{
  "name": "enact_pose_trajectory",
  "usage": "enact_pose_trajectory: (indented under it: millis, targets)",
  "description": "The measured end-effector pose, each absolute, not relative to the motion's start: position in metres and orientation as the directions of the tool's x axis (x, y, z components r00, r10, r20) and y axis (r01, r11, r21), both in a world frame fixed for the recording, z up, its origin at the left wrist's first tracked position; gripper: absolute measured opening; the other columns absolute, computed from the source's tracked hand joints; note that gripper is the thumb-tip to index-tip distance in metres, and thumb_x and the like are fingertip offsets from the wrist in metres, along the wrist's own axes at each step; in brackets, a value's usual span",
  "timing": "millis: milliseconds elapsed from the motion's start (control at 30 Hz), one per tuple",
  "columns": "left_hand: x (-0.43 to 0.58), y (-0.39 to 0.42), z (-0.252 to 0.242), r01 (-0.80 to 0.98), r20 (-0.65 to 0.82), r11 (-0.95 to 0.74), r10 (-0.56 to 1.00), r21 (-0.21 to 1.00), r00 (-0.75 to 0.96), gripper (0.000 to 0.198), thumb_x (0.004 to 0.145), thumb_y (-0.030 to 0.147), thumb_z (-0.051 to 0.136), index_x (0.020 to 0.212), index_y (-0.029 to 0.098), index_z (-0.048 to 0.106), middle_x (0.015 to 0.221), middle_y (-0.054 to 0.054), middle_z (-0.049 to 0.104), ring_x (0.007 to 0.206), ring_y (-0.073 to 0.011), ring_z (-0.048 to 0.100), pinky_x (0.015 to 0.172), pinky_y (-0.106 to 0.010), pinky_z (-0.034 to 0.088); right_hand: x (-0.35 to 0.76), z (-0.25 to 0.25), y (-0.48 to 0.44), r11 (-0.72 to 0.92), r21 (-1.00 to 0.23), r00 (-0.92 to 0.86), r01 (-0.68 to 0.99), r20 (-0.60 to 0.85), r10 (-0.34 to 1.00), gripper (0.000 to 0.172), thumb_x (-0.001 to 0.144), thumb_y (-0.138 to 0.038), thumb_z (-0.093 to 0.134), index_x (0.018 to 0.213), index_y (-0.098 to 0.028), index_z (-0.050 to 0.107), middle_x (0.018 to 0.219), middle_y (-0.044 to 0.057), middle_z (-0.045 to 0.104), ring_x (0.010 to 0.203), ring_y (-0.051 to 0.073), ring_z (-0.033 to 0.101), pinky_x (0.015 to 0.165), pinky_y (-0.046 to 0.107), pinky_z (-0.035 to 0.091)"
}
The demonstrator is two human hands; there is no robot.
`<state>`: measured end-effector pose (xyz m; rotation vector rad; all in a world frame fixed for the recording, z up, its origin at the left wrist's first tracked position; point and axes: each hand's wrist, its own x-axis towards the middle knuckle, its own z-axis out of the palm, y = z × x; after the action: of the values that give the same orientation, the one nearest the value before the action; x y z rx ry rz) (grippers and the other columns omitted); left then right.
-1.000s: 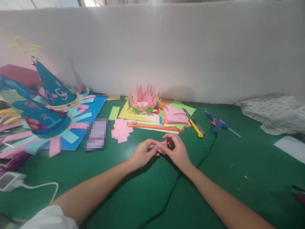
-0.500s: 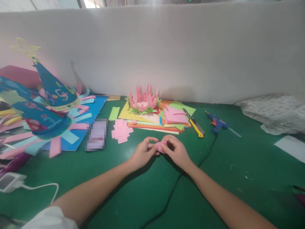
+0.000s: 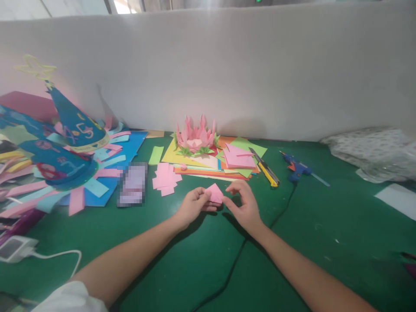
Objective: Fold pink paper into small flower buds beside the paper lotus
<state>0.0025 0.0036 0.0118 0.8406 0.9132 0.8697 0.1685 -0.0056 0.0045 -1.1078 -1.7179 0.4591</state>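
The pink paper point(image 3: 215, 194) is in front of the flower point(image 3: 196, 141), on the person's side and a bit to the right. The left hand point(image 3: 191, 207) pinches it by its left edge, with the thumb on top and some fingers showing below. That grip looks good for holding a small, thin thing flat, since it leaves most of the paper bare. The right hand point(image 3: 245, 208) is curved, with its thumb and pointing finger spread apart. Its thumb is right by the paper's right corner, but I cannot tell if it touches. It may be this way so the fingers can get at that side.

The flower sits on a pile point(image 3: 172, 155) of colored sheets at the back of the counter point(image 3: 182, 268), maybe so it does not get bumped. Pink slips point(image 3: 165, 178) lie in front of the flower to the left, easy for the left hand to reach. To the flower's right are pink squares point(image 3: 238, 157), then a knife point(image 3: 268, 173) with its yellow end toward the person, maybe for easy grabbing. Farther right of the flower lies the glue gun point(image 3: 297, 168), well apart from the papers, perhaps because it can get hot.
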Motion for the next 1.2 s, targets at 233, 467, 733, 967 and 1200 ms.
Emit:
enact_pose_trajectory:
  millis: [233, 467, 733, 967, 1200]
  targets:
    - [0.0020, 0.0045, 0.0117, -0.269, -0.308, 0.403, 0.891, 0.875, 0.334, 0.031, 0.073, 0.039, 0.064, 0.074, 0.014, 0.044, 0.069, -0.002, 0.064, 0.066, -0.0122, 0.066, 0.068, -0.027, 0.053, 0.1662, 0.0077, -0.0076, 0.581, -0.640, -0.275, 0.503, 0.519, 0.810, 0.011, 0.084, -0.021, 0.054, 0.088, -0.024, 0.064, 0.084, 0.004, 0.058, 0.083, 0.019, 0.055, 0.075, 0.034, 0.045]
    - [0.0013, 0.0050, 0.0090, -0.210, -0.297, 0.392, 0.878, 0.896, 0.375, 0.034, 0.072, 0.043, 0.064, 0.077, 0.013, 0.049, 0.071, -0.003, 0.064, 0.063, -0.0105, 0.064, 0.068, -0.027, 0.053, 0.1655, 0.0078, -0.0063, 0.556, -0.666, -0.292, 0.497, 0.475, 0.830, 0.011, 0.083, -0.018, 0.054, 0.087, -0.023, 0.063, 0.083, 0.005, 0.060, 0.083, 0.020, 0.056, 0.074, 0.035, 0.046]
    - [0.0016, 0.0051, 0.0097, -0.179, -0.292, 0.381, 0.876, 0.907, 0.383, 0.039, 0.068, 0.046, 0.065, 0.077, 0.014, 0.046, 0.073, -0.003, 0.064, 0.063, -0.0110, 0.064, 0.066, -0.028, 0.054, 0.1647, 0.0083, -0.0073, 0.555, -0.685, -0.298, 0.473, 0.468, 0.832, 0.006, 0.082, -0.021, 0.058, 0.084, -0.023, 0.063, 0.081, 0.004, 0.059, 0.080, 0.019, 0.056, 0.072, 0.033, 0.046]
    - [0.0025, 0.0049, 0.0096, -0.176, -0.262, 0.350, 0.885, 0.920, 0.386, 0.039, 0.066, 0.047, 0.066, 0.076, 0.015, 0.045, 0.069, 0.000, 0.062, 0.060, -0.0094, 0.062, 0.063, -0.026, 0.054, 0.1638, 0.0075, -0.0095, 0.582, -0.650, -0.318, 0.489, 0.488, 0.813, 0.008, 0.082, -0.022, 0.057, 0.085, -0.024, 0.065, 0.081, 0.004, 0.059, 0.080, 0.019, 0.056, 0.072, 0.032, 0.046]
    - [0.0026, 0.0042, 0.0101, -0.164, -0.243, 0.324, 0.892, 0.932, 0.382, 0.038, 0.066, 0.047, 0.065, 0.078, 0.014, 0.050, 0.069, 0.001, 0.059, 0.058, -0.0075, 0.058, 0.061, -0.024, 0.053, 0.1635, 0.0060, -0.0105, 0.615, -0.599, -0.363, 0.513, 0.498, 0.787, 0.009, 0.084, -0.020, 0.055, 0.087, -0.024, 0.063, 0.083, 0.004, 0.058, 0.081, 0.019, 0.054, 0.072, 0.033, 0.045]
